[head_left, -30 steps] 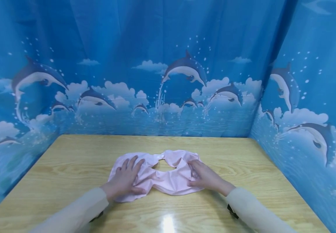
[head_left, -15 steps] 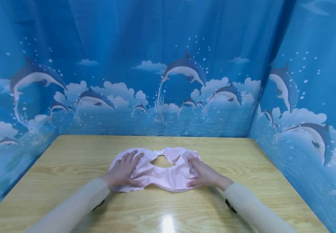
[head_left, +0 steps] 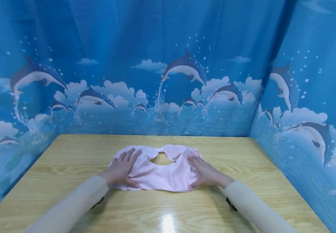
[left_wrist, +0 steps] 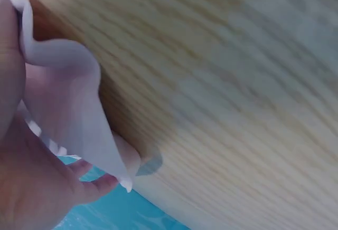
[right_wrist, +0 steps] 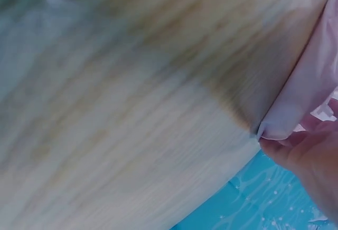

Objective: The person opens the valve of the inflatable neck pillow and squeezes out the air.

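On the wooden table lies a pale pink bib [head_left: 159, 174], with an oval neck opening and a small fastened tab at its far side. My left hand [head_left: 121, 170] rests on its left part, fingers spread and fairly straight, the thumb near the front edge. In the left wrist view, the bib's edge [left_wrist: 74, 103] stands up in a wavy fold beside the left hand [left_wrist: 37, 182]. My right hand [head_left: 207, 173] holds the right side, where the cloth bunches between curved fingers and thumb. The right wrist view shows the bib's corner [right_wrist: 277, 127] at the right hand's [right_wrist: 311, 153] fingers.
The light wood table [head_left: 77, 152] reaches back to a blue curtain [head_left: 144, 38] printed with dolphins and clouds, which also runs along both sides. A bright light reflection [head_left: 168, 223] shows on the table's near part.
The bib has slid a little away from me, with both hands on it. Its front edge has become straighter, and the front left corner has drawn back under my left hand.
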A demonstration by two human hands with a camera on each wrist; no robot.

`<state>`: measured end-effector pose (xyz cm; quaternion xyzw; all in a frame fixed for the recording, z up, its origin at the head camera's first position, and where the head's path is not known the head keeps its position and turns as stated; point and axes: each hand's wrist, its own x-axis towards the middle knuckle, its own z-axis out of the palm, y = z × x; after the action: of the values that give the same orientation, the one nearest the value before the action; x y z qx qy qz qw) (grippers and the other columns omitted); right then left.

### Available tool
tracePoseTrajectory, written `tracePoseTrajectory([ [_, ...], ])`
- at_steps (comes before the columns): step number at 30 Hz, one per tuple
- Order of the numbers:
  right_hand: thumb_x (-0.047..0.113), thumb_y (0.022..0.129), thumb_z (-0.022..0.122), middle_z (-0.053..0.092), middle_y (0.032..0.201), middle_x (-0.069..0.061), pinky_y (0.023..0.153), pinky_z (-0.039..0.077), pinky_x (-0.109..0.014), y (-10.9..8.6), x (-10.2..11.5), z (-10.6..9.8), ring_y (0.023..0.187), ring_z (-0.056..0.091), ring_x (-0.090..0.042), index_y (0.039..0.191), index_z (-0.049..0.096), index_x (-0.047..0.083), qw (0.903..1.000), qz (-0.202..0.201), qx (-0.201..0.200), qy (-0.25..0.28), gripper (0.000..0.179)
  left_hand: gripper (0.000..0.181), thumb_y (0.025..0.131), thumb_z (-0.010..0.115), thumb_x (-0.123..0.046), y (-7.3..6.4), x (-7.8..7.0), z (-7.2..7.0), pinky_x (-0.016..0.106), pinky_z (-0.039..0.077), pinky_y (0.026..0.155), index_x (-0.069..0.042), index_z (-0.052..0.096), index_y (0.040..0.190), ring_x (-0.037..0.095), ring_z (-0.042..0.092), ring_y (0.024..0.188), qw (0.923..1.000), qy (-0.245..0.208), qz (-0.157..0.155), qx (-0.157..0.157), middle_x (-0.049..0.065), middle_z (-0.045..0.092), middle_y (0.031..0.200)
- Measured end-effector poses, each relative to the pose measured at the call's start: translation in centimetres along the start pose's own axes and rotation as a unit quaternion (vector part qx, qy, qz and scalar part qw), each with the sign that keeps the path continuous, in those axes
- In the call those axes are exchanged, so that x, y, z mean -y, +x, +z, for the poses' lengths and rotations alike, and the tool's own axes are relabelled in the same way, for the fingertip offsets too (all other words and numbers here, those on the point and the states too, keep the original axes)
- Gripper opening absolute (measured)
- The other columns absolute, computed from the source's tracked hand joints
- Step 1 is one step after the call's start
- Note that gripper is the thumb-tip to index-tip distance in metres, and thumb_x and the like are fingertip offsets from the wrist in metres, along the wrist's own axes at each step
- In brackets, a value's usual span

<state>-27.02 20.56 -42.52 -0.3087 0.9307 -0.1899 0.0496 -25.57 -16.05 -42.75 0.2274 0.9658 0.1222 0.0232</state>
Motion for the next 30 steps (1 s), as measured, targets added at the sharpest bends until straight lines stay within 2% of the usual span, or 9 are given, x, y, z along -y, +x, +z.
tracePoseTrajectory([
  [7,0.058,0.054,0.079,0.024,0.146,-0.023,0.107,0.027,-0.053,-0.8,-0.2,-0.1,0.133,0.027,-0.039,0.145,0.016,0.003,0.9997,-0.005,0.018,-0.017,0.123,0.131,0.049,0.065,-0.078,-0.9,0.1,0.0,0.07,0.021,0.098,-0.023,-0.002,0.148,0.047,0.013,0.135,0.9996,0.009,-0.002,0.028,0.017,-0.005,0.153],
  [12,0.057,0.054,0.079,0.027,0.144,-0.024,0.104,0.031,-0.054,-1.2,-0.4,0.0,0.13,0.032,-0.039,0.144,0.02,0.001,0.9998,-0.003,0.013,-0.017,0.121,0.132,0.048,0.068,-0.075,-1.4,-0.3,-0.4,0.07,0.02,0.098,-0.023,-0.002,0.148,0.049,0.013,0.134,0.9989,0.003,-0.01,0.045,0.019,-0.007,0.152],
  [15,0.056,0.055,0.079,0.028,0.144,-0.022,0.103,0.032,-0.055,-1.4,-0.2,-0.2,0.129,0.034,-0.039,0.143,0.021,0.002,0.9997,0.005,0.016,-0.017,0.119,0.13,0.051,0.07,-0.071,-1.7,-0.7,-0.6,0.071,0.021,0.097,-0.02,0.001,0.148,0.05,0.014,0.133,0.9991,-0.013,-0.012,0.038,0.022,-0.004,0.152],
  [20,0.053,0.056,0.08,0.034,0.142,-0.021,0.103,0.03,-0.057,-1.1,0.4,-0.3,0.128,0.036,-0.038,0.141,0.028,0.002,0.9991,0.005,-0.019,-0.039,0.112,0.121,0.057,0.07,-0.068,-1.6,-1.2,-0.3,0.073,0.022,0.094,-0.014,0.011,0.147,0.054,0.019,0.13,0.9989,-0.034,-0.027,-0.016,0.026,0.006,0.15],
  [22,0.051,0.057,0.08,0.036,0.141,-0.021,0.103,0.031,-0.056,-1.0,0.5,-0.2,0.127,0.037,-0.038,0.14,0.029,0.0,0.999,-0.002,-0.029,-0.035,0.109,0.118,0.058,0.07,-0.067,-1.5,-1.5,-0.1,0.074,0.023,0.092,-0.013,0.014,0.146,0.057,0.02,0.127,0.9983,-0.037,-0.036,-0.029,0.027,0.008,0.149],
  [24,0.049,0.058,0.08,0.036,0.139,-0.023,0.103,0.031,-0.055,-1.0,0.6,0.0,0.126,0.037,-0.039,0.14,0.028,-0.002,0.9992,-0.012,-0.027,-0.029,0.109,0.118,0.058,0.071,-0.065,-1.5,-1.7,0.1,0.075,0.022,0.091,-0.013,0.014,0.146,0.06,0.02,0.125,0.9976,-0.042,-0.048,-0.028,0.027,0.008,0.149],
  [27,0.047,0.059,0.081,0.035,0.138,-0.025,0.104,0.032,-0.052,-1.1,0.7,0.3,0.127,0.036,-0.039,0.14,0.025,-0.004,0.9996,-0.023,-0.013,-0.012,0.11,0.12,0.056,0.073,-0.064,-1.4,-2.0,0.2,0.076,0.02,0.092,-0.015,0.012,0.147,0.063,0.016,0.124,0.9967,-0.044,-0.068,-0.008,0.027,0.003,0.15],
  [30,0.046,0.058,0.082,0.032,0.139,-0.026,0.104,0.032,-0.053,-1.2,0.7,0.4,0.128,0.034,-0.039,0.141,0.023,-0.004,0.9997,-0.025,-0.002,-0.007,0.113,0.121,0.055,0.073,-0.064,-1.4,-2.0,0.3,0.076,0.018,0.092,-0.017,0.01,0.147,0.064,0.014,0.124,0.996,-0.046,-0.076,0.004,0.026,-0.001,0.15],
])
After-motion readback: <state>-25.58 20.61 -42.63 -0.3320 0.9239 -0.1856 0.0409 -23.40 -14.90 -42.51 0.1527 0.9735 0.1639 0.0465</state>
